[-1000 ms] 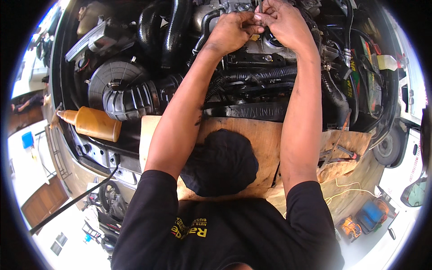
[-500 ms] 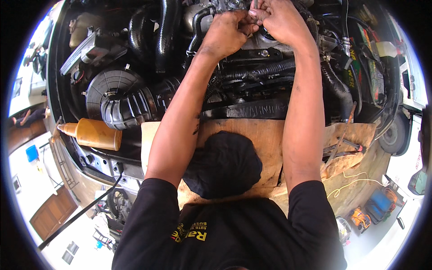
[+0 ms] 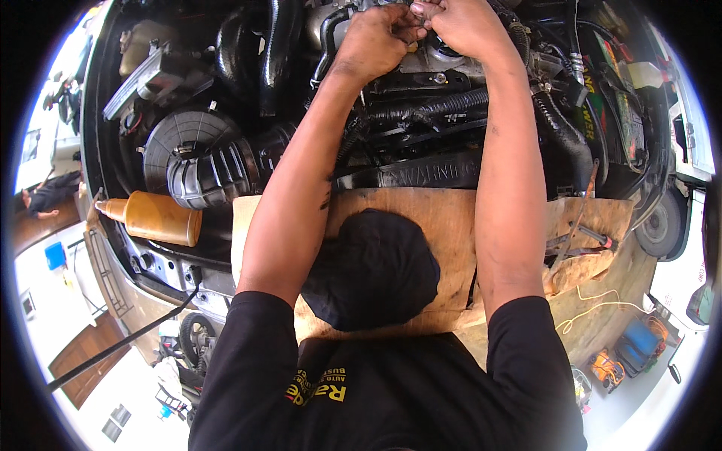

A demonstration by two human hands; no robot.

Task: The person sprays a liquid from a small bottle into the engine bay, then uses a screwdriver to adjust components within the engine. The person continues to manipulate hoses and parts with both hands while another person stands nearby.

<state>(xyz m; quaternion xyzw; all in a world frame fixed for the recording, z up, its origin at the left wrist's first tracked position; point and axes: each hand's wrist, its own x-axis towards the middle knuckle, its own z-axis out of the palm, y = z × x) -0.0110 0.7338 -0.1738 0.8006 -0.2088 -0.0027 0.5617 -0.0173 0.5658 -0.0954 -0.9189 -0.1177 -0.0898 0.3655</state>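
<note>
Both arms reach far forward over a car's engine bay. My left hand (image 3: pixel 378 41) is at the top of the view with its fingers bent and the tips pinched together. Close on its right, my right hand (image 3: pixel 465 28) has thumb and forefinger pressed together, almost touching the left fingertips. What lies between the fingers is too small and hidden to name. Beneath the hands are the engine's metal top (image 3: pixel 451 66) and a black hose (image 3: pixel 328 49). Between my forearms, a round black cloth thing like a cap (image 3: pixel 372 270) lies over a brown board (image 3: pixel 444 214).
A yellow-brown bottle (image 3: pixel 162 218) lies on the front left edge, near the round black air filter housing (image 3: pixel 188 146). Red-handled pliers (image 3: pixel 598 237) rest on the board's right side. A battery (image 3: pixel 617 113) sits at the right; a black prop rod (image 3: pixel 124 338) slants at lower left.
Both hands have shifted slightly upward in the view, and more engine shows below the right hand. A thin metal piece seen at the right fingers before is now hidden.
</note>
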